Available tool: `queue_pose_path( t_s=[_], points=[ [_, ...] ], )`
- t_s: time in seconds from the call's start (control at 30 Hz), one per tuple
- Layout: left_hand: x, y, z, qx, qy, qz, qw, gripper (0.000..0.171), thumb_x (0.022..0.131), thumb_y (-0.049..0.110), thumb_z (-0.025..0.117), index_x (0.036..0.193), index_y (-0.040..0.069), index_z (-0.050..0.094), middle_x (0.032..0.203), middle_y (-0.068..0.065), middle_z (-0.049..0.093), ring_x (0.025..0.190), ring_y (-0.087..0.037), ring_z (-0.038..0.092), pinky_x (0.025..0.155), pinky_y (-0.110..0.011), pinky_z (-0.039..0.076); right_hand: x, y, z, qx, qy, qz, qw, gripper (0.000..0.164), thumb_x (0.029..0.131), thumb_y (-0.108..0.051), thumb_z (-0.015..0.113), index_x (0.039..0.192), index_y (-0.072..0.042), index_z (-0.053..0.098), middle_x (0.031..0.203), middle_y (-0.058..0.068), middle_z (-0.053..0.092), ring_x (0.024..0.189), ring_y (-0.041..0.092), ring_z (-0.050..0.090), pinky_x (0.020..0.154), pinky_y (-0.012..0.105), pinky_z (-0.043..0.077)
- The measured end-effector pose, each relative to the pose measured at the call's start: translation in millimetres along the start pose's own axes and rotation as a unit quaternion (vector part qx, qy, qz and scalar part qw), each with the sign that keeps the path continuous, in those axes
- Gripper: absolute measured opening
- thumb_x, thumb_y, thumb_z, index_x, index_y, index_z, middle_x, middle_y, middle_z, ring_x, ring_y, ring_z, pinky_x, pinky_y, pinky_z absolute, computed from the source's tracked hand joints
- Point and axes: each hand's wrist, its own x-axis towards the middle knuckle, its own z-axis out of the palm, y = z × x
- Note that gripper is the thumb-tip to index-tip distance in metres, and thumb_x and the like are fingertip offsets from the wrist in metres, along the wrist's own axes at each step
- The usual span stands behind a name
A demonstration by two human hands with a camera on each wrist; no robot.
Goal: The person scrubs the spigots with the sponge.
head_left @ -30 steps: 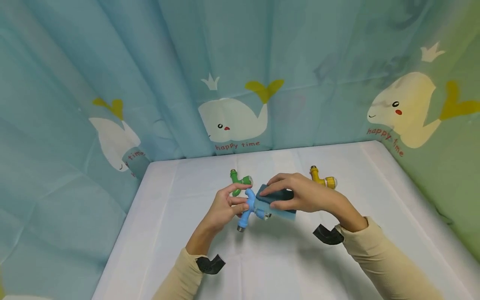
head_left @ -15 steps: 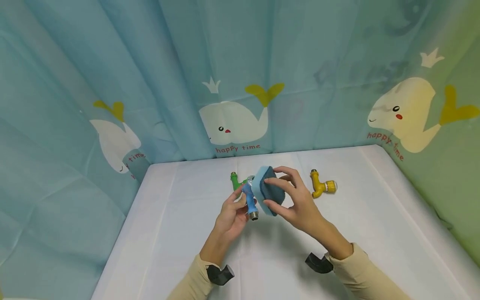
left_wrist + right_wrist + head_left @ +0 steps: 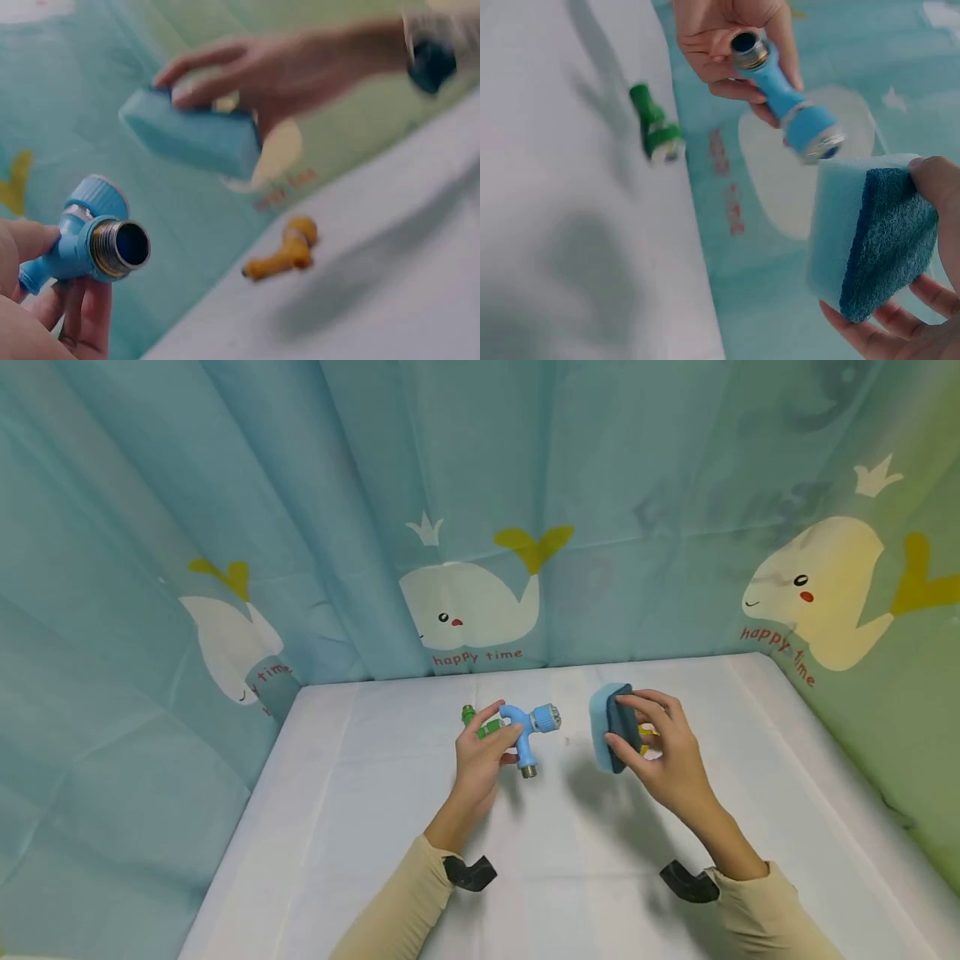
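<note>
A light-blue faucet (image 3: 522, 739) with a ribbed knob and a bare metal threaded end is pinched by my left hand (image 3: 480, 760) above the table. In the left wrist view its threaded inlet (image 3: 120, 246) faces the camera. My right hand (image 3: 667, 752) holds a two-layer sponge (image 3: 613, 728) by its edges, thumb on one side and fingers on the other. The sponge's dark scouring side (image 3: 891, 240) is turned toward the palm and its pale foam side faces the faucet. A gap separates sponge and faucet in the head view.
On the white table (image 3: 360, 827), a green faucet (image 3: 480, 723) lies behind my left hand, partly hidden. A yellow faucet (image 3: 285, 251) rests farther right, mostly covered by my right hand in the head view. A whale-print curtain (image 3: 337, 527) rises behind the table.
My right hand has drawn the sponge off the blue faucet to the right. My left hand has turned the faucet and moved slightly right, so its knob now points right.
</note>
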Motion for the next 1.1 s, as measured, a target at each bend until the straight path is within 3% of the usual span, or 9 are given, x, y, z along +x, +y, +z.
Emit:
queue_pose_path(
  t_s=[0.13, 0.33, 0.6, 0.73, 0.87, 1.0, 1.1],
  points=[
    [23.6, -18.1, 15.6, 0.057, 0.035, -0.007, 0.9977, 0.050, 0.088, 0.010, 0.082, 0.135, 0.016, 0.065, 0.103, -0.013, 0.077, 0.080, -0.016, 0.073, 0.062, -0.028, 0.059, -14, 11, -17, -0.017, 0.002, 0.030, 0.999, 0.062, 0.077, 0.010, 0.084, 0.133, -0.005, 0.064, 0.135, 0.021, 0.052, 0.098, 0.020, 0.057, 0.077, 0.005, 0.049],
    [53.3, -44.1, 29.5, 0.125, 0.051, -0.003, 0.9908, 0.053, 0.088, 0.011, 0.081, 0.138, 0.011, 0.062, 0.099, -0.010, 0.077, 0.071, -0.015, 0.071, 0.060, -0.027, 0.058, -32, 26, -33, -0.031, -0.001, 0.078, 0.996, 0.061, 0.079, 0.010, 0.083, 0.135, -0.004, 0.063, 0.134, 0.019, 0.051, 0.100, 0.009, 0.053, 0.074, 0.005, 0.049],
    [72.3, -64.1, 36.2, 0.229, 0.060, 0.017, 0.9713, 0.052, 0.089, 0.008, 0.081, 0.138, 0.006, 0.062, 0.098, -0.013, 0.077, 0.068, -0.013, 0.070, 0.056, -0.026, 0.059, -45, 32, -44, -0.035, -0.009, 0.118, 0.992, 0.058, 0.084, 0.004, 0.081, 0.138, -0.006, 0.061, 0.135, 0.019, 0.052, 0.100, 0.005, 0.052, 0.073, 0.004, 0.049],
    [74.9, -64.4, 41.4, 0.304, 0.038, 0.035, 0.9514, 0.062, 0.087, 0.010, 0.083, 0.143, 0.001, 0.057, 0.113, -0.017, 0.074, 0.080, -0.015, 0.071, 0.063, -0.024, 0.060, -46, 33, -48, -0.037, -0.002, 0.119, 0.992, 0.059, 0.083, 0.006, 0.080, 0.138, -0.007, 0.062, 0.135, 0.018, 0.053, 0.099, 0.004, 0.053, 0.073, 0.005, 0.049],
    [72.3, -56.6, 48.0, 0.391, 0.022, 0.053, 0.9188, 0.071, 0.085, 0.014, 0.087, 0.145, -0.003, 0.054, 0.121, -0.019, 0.071, 0.096, -0.021, 0.071, 0.077, -0.027, 0.060, -47, 34, -51, -0.041, -0.002, 0.118, 0.992, 0.060, 0.083, 0.006, 0.080, 0.138, -0.007, 0.061, 0.136, 0.017, 0.054, 0.099, 0.003, 0.053, 0.072, 0.005, 0.049],
    [65.4, -44.1, 48.7, 0.456, 0.003, 0.076, 0.8866, 0.065, 0.086, 0.019, 0.085, 0.141, -0.005, 0.058, 0.119, -0.020, 0.071, 0.103, -0.029, 0.068, 0.091, -0.037, 0.056, -47, 34, -51, -0.044, -0.007, 0.118, 0.992, 0.059, 0.084, 0.004, 0.081, 0.138, -0.007, 0.061, 0.136, 0.017, 0.055, 0.098, 0.002, 0.053, 0.072, 0.005, 0.049],
    [59.4, -33.8, 44.5, 0.472, -0.019, 0.089, 0.8771, 0.054, 0.089, 0.021, 0.083, 0.134, -0.003, 0.064, 0.115, -0.018, 0.073, 0.103, -0.030, 0.069, 0.092, -0.040, 0.056, -46, 34, -50, -0.046, -0.012, 0.116, 0.992, 0.059, 0.084, 0.004, 0.080, 0.138, -0.006, 0.061, 0.135, 0.018, 0.055, 0.098, 0.002, 0.053, 0.072, 0.005, 0.049]
  ],
)
